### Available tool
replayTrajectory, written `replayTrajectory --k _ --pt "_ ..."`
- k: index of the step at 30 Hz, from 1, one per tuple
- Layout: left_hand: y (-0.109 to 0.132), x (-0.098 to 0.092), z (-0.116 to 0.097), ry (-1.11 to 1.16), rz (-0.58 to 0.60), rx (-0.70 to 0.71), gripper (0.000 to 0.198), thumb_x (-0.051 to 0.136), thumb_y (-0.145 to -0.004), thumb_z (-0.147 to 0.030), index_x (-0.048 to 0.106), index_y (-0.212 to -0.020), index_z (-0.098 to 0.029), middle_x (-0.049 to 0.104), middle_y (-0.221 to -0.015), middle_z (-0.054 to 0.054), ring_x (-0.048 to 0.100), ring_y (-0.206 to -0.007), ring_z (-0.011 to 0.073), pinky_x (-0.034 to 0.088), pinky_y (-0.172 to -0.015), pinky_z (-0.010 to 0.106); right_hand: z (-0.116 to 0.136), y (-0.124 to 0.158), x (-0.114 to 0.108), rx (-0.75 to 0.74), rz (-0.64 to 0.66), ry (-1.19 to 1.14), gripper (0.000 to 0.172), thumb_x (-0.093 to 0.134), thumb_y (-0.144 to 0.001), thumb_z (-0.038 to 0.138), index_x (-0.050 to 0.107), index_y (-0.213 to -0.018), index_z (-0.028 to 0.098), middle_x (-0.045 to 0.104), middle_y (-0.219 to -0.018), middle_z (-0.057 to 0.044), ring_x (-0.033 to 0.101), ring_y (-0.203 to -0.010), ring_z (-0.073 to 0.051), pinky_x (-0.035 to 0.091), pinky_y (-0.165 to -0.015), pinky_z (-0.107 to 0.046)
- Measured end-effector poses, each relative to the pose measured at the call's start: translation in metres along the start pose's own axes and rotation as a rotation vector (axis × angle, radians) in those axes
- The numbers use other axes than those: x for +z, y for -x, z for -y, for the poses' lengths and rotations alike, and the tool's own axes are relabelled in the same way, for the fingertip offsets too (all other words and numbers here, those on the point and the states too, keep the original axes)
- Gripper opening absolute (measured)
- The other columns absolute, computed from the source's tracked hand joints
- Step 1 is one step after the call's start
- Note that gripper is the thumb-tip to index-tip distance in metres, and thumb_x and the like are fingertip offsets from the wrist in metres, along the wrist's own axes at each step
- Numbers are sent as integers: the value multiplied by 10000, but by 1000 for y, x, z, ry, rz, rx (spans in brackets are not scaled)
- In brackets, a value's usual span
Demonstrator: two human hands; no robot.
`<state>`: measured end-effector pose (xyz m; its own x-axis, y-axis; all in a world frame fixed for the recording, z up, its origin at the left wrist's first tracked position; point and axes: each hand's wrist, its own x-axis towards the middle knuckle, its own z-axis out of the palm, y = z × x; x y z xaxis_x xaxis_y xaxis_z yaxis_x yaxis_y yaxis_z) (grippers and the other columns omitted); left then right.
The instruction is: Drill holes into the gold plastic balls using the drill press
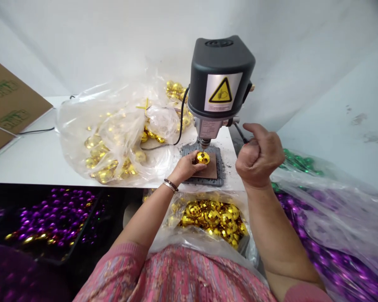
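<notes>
Under the drill press (222, 79), my left hand (189, 167) closes its fingers round a shiny gold faceted ball (203, 157). The ball rests on a brown board (208, 170) laid over the grey machine base (219, 178). Just above the ball's top is the drill chuck (204, 143); whether the bit touches the ball I cannot tell. My right hand (260, 155) is curled round the black-tipped feed lever (241, 133) at the machine's right side, its index finger partly extended.
Clear plastic bags with gold balls (103, 155) lie left on the white table (50, 167). An open bag of gold balls (213, 216) sits before my body. Purple balls (56, 214) fill a dark crate at left; bagged purple (340, 268) and green balls (302, 161) lie right. A cardboard box (12, 96) stands far left.
</notes>
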<state>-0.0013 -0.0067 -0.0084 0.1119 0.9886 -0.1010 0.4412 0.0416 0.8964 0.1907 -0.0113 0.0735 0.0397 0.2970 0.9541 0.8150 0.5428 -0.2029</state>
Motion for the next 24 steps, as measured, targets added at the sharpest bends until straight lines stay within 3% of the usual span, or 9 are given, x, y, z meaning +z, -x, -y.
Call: replayTrajectory --k 8,10,14,18,20,24 --pt "-3 1 10 4 -24 36 561 805 -727 -304 676 -1264 -207 736 -1040 17 656 -908 180 515 -852 284 -4 26 8 7 -55 -59 367 358 -903 221 694 -1053 219 645 -794 -53 625 -735 -171 521 -723 -323" --pt "-3 2 10 0 -11 50 522 795 -734 -317 681 -1230 -203 731 -1012 9 650 -894 174 507 -828 274 -1 21 8 36 -80 -101 357 354 -917 225 688 -1043 227 655 -825 -52 614 -731 -167 504 -710 -318" --pt "0 2 4 -36 -48 31 508 794 -724 -299 667 -1201 -176 719 -958 13 637 -834 164 494 -768 266 12 -33 10 235 -137 -222 373 356 -951 259 713 -1010 170 647 -814 -41 558 -674 -123 460 -702 -296" --pt "17 -4 -4 -27 -68 39 482 796 -726 -317 668 -1164 -161 723 -942 25 644 -823 169 501 -740 265 15 -92 20 470 -1 -328 392 349 -881 162 734 -894 84 560 -634 -16 440 -568 -88 396 -649 -281" --pt "31 -7 -9 -31 37 38 491 815 -715 -335 688 -1159 -168 739 -953 41 663 -836 186 508 -738 273 12 -102 24 503 17 -348 399 342 -877 135 737 -879 79 528 -598 0 432 -552 -78 381 -624 -271" --pt "57 -5 -22 9 492 69 679 878 -660 -357 677 -1290 -203 768 -1088 79 703 -870 208 532 -768 295 8 -96 27 482 -44 -385 391 350 -882 109 740 -855 87 515 -576 27 468 -539 -57 397 -613 -252"
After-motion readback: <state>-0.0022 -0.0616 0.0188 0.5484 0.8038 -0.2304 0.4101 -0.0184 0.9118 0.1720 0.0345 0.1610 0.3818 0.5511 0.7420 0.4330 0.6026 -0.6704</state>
